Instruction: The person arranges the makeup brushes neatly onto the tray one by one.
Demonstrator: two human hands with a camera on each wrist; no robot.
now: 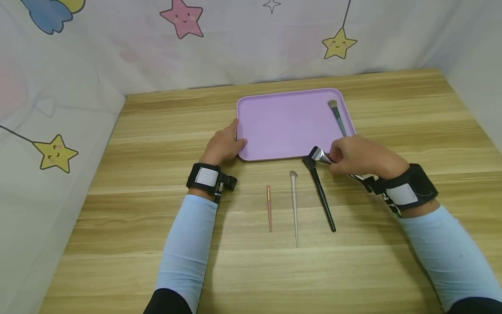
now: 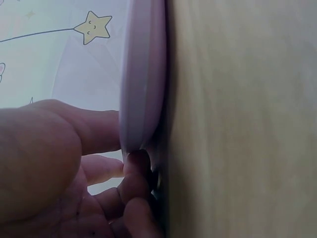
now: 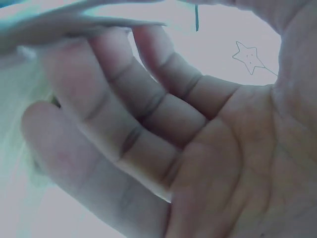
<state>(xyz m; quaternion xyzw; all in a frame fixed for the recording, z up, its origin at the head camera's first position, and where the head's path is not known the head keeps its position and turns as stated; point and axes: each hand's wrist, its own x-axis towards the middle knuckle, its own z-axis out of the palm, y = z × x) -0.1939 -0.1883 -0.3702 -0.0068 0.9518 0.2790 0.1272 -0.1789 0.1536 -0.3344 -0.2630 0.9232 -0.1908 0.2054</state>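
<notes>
My left hand (image 1: 222, 144) grips the left edge of a lilac tray (image 1: 282, 126). In the left wrist view its thumb lies on one side of the tray's rim (image 2: 141, 74), with fingers curled at the other. Near the tray's front right corner, my right hand (image 1: 362, 155) pinches a makeup brush (image 1: 322, 156) with a silver ferrule and dark flat bristles pointing left. The fingers hide part of its handle. A green makeup brush (image 1: 338, 117) lies in the tray's right side, its lower end hidden behind the right hand.
In front of the tray, a black makeup brush (image 1: 321, 194), a pale makeup brush (image 1: 295, 209) and a small pink brush (image 1: 269, 208) lie side by side on the wooden table (image 1: 157, 244). A white curtain (image 1: 255, 56) with printed stars hangs behind the table.
</notes>
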